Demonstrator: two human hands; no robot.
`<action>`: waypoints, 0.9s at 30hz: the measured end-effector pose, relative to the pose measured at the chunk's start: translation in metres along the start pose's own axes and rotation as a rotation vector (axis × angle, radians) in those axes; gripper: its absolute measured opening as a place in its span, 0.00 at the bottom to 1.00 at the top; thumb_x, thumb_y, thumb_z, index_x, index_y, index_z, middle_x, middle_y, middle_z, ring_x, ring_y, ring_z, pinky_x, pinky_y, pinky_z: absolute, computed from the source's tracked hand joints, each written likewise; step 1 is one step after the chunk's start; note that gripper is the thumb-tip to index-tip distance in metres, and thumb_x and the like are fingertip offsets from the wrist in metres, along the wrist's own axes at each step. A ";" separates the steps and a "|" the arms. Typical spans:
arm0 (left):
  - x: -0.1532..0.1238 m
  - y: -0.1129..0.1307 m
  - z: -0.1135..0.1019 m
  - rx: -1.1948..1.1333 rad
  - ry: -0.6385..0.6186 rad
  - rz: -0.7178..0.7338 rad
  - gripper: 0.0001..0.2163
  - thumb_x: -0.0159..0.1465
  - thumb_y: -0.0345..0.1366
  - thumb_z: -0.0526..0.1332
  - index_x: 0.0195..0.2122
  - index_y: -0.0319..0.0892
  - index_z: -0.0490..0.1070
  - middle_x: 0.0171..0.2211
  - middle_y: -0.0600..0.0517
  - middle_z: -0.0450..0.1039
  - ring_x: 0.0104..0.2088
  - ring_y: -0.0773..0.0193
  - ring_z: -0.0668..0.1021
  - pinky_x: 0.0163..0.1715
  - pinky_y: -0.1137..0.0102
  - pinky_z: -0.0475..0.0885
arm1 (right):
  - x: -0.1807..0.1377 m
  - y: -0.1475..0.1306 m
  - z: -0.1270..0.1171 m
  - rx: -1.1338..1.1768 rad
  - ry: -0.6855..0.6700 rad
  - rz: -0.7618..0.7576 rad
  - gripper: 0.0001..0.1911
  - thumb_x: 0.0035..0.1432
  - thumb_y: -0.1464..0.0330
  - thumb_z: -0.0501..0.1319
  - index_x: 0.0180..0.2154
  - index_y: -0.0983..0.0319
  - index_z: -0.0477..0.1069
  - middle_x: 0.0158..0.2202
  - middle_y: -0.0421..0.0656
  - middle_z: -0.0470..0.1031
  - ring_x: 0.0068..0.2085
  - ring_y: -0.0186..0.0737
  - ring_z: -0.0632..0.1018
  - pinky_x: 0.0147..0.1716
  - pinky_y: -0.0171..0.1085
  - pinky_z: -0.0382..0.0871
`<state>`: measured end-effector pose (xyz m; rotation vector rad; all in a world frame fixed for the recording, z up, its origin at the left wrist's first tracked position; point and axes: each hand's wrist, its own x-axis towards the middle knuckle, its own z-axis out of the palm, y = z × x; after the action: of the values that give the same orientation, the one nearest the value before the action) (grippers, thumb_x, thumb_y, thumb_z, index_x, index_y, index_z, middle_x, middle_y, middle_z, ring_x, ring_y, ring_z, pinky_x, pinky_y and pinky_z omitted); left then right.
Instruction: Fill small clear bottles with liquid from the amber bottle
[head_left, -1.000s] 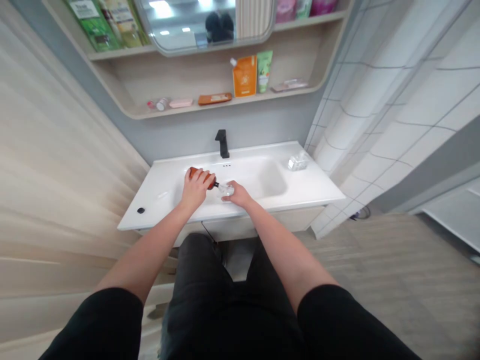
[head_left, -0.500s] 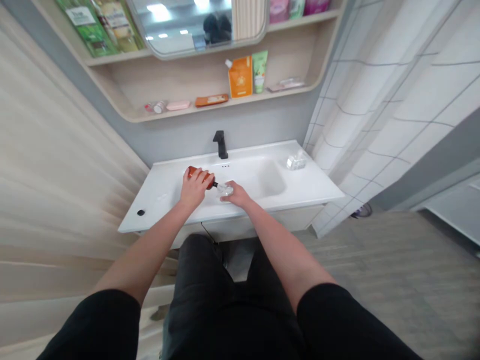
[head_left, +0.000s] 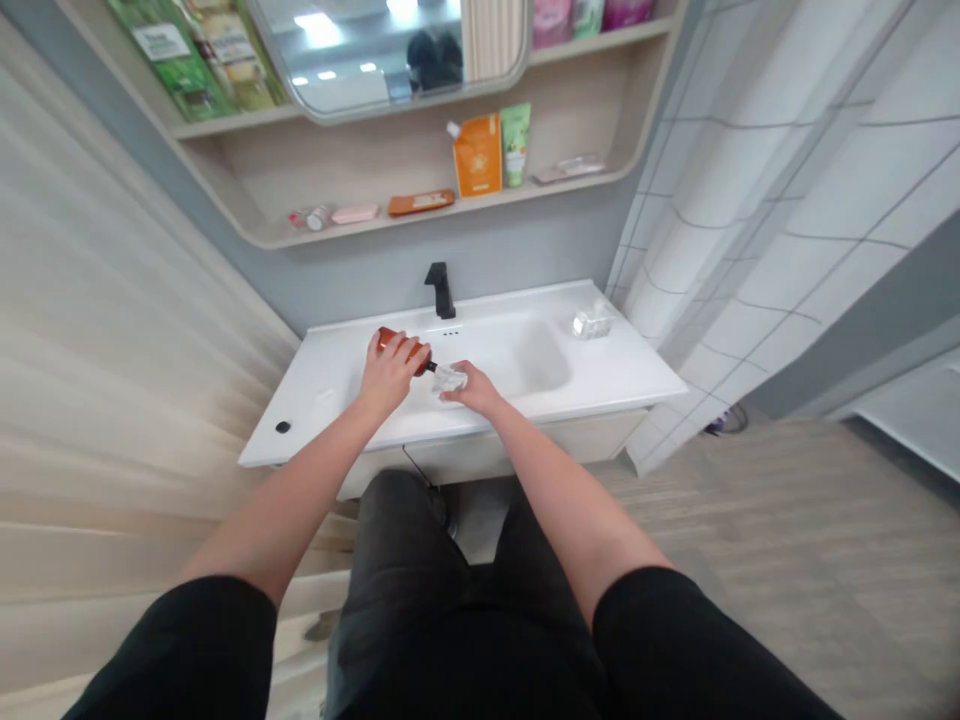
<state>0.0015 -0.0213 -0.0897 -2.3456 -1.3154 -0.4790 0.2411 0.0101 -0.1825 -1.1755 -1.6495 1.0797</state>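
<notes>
Over the white sink basin (head_left: 487, 352), my left hand (head_left: 388, 375) is wrapped round a reddish-brown bottle (head_left: 389, 338), which is tipped with its dark neck pointing right and down. My right hand (head_left: 472, 387) holds a small clear container (head_left: 447, 379) right at the bottle's mouth. Its exact shape is hard to make out, and whether liquid passes between the two is too small to tell. A small black round piece (head_left: 283, 427) lies on the counter left of my left hand.
A black faucet (head_left: 441, 290) stands behind the basin. Clear glass-like items (head_left: 592, 322) sit at the counter's right end. Above hangs a shelf (head_left: 360, 232) with an orange pouch (head_left: 478, 155), a green tube (head_left: 515, 145) and a mirror (head_left: 390, 50). A curtain (head_left: 112, 330) hangs at left.
The bottle's base looks slightly higher, so it is tipped a little more. Both hands keep their grip in nearly the same place; the camera view has shifted slightly.
</notes>
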 end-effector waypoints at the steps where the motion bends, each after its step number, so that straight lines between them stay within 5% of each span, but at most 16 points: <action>1: 0.001 0.000 -0.001 0.002 0.000 0.005 0.28 0.76 0.28 0.55 0.74 0.52 0.73 0.73 0.39 0.75 0.78 0.39 0.69 0.81 0.29 0.48 | 0.000 -0.001 0.000 0.003 -0.001 0.001 0.37 0.42 0.63 0.84 0.53 0.56 0.75 0.47 0.39 0.85 0.48 0.49 0.85 0.58 0.50 0.79; 27: 0.023 0.008 -0.023 -0.007 -0.010 0.118 0.25 0.76 0.28 0.56 0.72 0.52 0.76 0.73 0.39 0.76 0.79 0.40 0.69 0.81 0.27 0.51 | -0.001 -0.004 -0.001 0.136 0.032 0.003 0.39 0.40 0.61 0.83 0.53 0.56 0.73 0.42 0.35 0.82 0.43 0.44 0.82 0.54 0.47 0.79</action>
<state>0.0176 -0.0197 -0.0606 -2.4177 -1.1729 -0.4371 0.2415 0.0082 -0.1791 -1.1019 -1.5253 1.1503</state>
